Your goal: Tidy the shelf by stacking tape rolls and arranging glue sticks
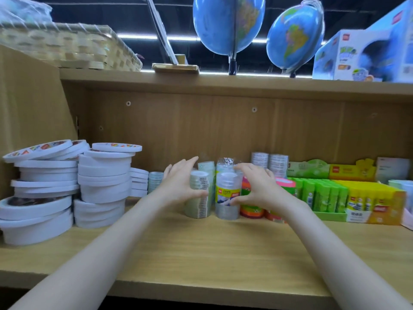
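Two wrapped stacks of clear tape rolls stand upright in the middle of the wooden shelf. My left hand grips the left stack, thumb across its front. My right hand grips the right stack, which carries a yellow label. More wrapped tape stacks stand just behind them. Uneven piles of white tape rolls fill the shelf's left end. Green glue sticks and yellow glue sticks sit in display boxes on the right.
Orange and pink tape rolls stand behind my right hand. Small tape stacks line the back wall. On the board above are a woven basket, two globes and a boxed globe.
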`<state>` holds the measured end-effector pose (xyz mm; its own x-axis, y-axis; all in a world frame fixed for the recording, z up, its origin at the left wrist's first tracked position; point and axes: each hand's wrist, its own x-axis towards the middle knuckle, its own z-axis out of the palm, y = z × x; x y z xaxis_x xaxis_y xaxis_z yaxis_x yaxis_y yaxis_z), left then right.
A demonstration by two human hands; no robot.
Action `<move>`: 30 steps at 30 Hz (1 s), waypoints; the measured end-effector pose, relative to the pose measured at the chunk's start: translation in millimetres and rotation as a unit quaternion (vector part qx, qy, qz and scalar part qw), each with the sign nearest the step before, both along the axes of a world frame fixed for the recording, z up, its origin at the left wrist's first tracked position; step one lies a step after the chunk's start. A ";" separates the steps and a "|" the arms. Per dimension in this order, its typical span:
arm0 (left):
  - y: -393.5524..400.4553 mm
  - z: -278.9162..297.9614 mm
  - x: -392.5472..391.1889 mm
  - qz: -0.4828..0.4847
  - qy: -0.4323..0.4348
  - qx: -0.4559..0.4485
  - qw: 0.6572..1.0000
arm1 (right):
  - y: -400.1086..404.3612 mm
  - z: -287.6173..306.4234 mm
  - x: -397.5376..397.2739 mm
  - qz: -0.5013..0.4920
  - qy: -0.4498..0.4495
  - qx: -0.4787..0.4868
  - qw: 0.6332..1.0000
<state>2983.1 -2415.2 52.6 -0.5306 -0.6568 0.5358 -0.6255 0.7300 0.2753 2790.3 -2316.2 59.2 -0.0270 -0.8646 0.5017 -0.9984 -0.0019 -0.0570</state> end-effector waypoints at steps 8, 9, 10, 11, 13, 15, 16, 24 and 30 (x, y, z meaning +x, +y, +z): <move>-8.0 25.7 -21.3 -0.008 -0.129 0.031 0.991 | -19.5 14.0 2.1 0.021 -0.003 0.067 0.998; -7.7 25.8 -21.5 -0.013 -0.122 0.027 0.992 | -18.5 11.1 0.6 0.030 -0.013 0.060 0.998; -7.7 25.5 -21.4 -0.017 -0.118 0.018 0.993 | -17.3 9.1 -0.3 0.039 -0.020 0.056 0.997; -7.6 25.2 -20.8 -0.020 -0.120 0.008 0.993 | -16.6 7.9 -1.4 0.046 -0.025 0.056 0.997; -9.7 25.4 -19.2 -0.025 -0.120 -0.002 0.992 | -13.4 8.8 0.1 0.053 -0.035 0.056 0.996; -12.6 25.9 -17.1 -0.028 -0.111 0.002 0.993 | -8.4 11.6 3.5 0.054 -0.048 0.061 0.996; -13.7 26.3 -16.5 -0.029 -0.109 0.003 0.994 | -6.1 12.7 5.2 0.052 -0.054 0.067 0.995; -10.4 15.5 -19.0 -0.035 -0.110 -0.034 0.993 | -5.8 16.4 7.1 0.031 -0.004 0.100 0.994; -10.4 14.3 -25.2 0.004 -0.175 -0.090 0.980 | -8.8 9.4 2.9 0.006 0.057 0.058 0.997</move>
